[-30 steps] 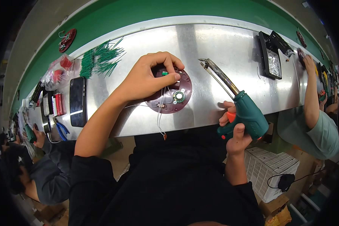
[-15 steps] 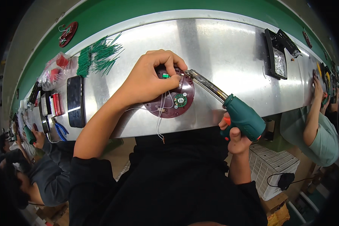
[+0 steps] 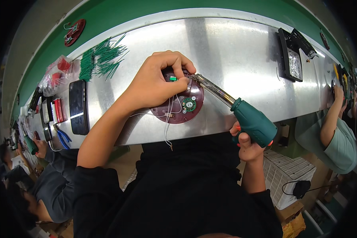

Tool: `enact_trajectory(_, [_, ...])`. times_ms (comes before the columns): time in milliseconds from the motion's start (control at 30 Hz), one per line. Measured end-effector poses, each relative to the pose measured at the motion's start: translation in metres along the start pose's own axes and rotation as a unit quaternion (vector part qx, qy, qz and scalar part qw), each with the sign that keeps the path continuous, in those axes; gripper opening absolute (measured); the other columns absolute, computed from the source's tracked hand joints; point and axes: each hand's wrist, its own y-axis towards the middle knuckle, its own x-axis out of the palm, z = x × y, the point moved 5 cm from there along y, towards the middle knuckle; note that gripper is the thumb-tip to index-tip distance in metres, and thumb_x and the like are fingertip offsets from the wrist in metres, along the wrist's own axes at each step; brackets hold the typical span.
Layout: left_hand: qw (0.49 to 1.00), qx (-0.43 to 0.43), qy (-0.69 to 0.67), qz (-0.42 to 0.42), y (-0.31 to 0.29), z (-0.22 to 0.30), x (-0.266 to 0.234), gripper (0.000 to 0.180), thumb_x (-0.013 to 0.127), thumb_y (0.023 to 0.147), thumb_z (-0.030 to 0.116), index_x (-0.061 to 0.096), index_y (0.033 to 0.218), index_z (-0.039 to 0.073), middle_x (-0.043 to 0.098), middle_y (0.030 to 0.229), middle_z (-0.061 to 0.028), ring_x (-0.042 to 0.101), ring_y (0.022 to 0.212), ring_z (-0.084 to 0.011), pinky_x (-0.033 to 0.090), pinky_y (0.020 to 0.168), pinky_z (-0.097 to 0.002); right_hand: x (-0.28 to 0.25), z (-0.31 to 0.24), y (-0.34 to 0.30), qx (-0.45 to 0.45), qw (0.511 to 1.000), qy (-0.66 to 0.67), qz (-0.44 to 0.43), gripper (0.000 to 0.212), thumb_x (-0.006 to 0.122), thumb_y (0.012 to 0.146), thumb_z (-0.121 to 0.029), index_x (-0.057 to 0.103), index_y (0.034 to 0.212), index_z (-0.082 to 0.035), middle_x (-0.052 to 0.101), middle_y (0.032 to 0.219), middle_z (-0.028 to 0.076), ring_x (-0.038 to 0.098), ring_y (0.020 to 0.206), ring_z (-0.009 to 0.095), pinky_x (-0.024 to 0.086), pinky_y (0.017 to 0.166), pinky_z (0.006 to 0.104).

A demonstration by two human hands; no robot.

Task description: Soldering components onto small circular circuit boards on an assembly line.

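A round maroon plastic plate [image 3: 196, 93] lies on the metal bench in front of me. It bears a small round green board [image 3: 189, 105], a green connector [image 3: 173, 79] and thin white wires [image 3: 168, 129] that trail toward the bench edge. My left hand [image 3: 156, 77] reaches over the plate's upper part, thumb and forefinger closed in a pinch at its top. What they pinch is hidden. My right hand [image 3: 250, 150] grips a dark green soldering gun [image 3: 254, 123] with a red trigger. Its metal tip meets the plate's upper right rim, close to my left fingertips.
On the left are green wires [image 3: 103, 59], a plastic bag [image 3: 59, 73], a phone [image 3: 79, 107] and blue-handled pliers [image 3: 62, 138]. A black tray [image 3: 291, 59] stands at the back right. Co-workers sit on both sides; a white crate [image 3: 281, 178] is below the bench.
Both hands keep nearly the same pose. The soldering gun has shifted slightly left and up. At the far right, the co-worker's hand and arm have moved a little.
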Motion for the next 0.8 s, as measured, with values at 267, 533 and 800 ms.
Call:
enact_trajectory(267, [0.999, -0.012, -0.023, 0.021, 0.0000, -0.0013, 0.0001, 0.012, 0.071, 0.074, 0.004, 0.060, 0.071, 0.003, 0.075, 0.103, -0.0116, 0.067, 0.098, -0.0214, 0.052, 0.093, -0.0347, -0.0008, -0.0003, -0.0008, -0.012, 0.999, -0.027, -0.013, 0.044, 0.080, 0.093, -0.038, 0.073, 0.102, 0.004, 0.070, 0.085, 0.011, 0.068, 0.071, 0.016, 0.055, 0.065, 0.0280])
enact_trajectory(533, [1.000, 0.004, -0.004, 0.007, 0.0021, 0.0027, -0.0008, 0.013, 0.070, 0.075, 0.004, 0.058, 0.072, 0.002, 0.075, 0.105, -0.0119, 0.066, 0.098, -0.0210, 0.052, 0.093, -0.0345, -0.0001, 0.0002, -0.0029, -0.031, 0.999, 0.010, 0.001, 0.059, 0.065, 0.101, -0.051, 0.065, 0.114, 0.007, 0.066, 0.081, 0.011, 0.064, 0.066, 0.017, 0.054, 0.062, 0.0309])
enact_trajectory(800, [1.000, -0.015, -0.023, 0.010, 0.0016, -0.0006, -0.0002, 0.013, 0.070, 0.076, 0.004, 0.058, 0.072, 0.002, 0.074, 0.104, -0.0113, 0.066, 0.098, -0.0210, 0.052, 0.093, -0.0343, 0.0022, -0.0002, -0.0012, -0.015, 1.000, 0.022, 0.003, 0.045, 0.081, 0.092, -0.038, 0.072, 0.104, 0.005, 0.069, 0.091, 0.012, 0.068, 0.072, 0.015, 0.056, 0.066, 0.0273])
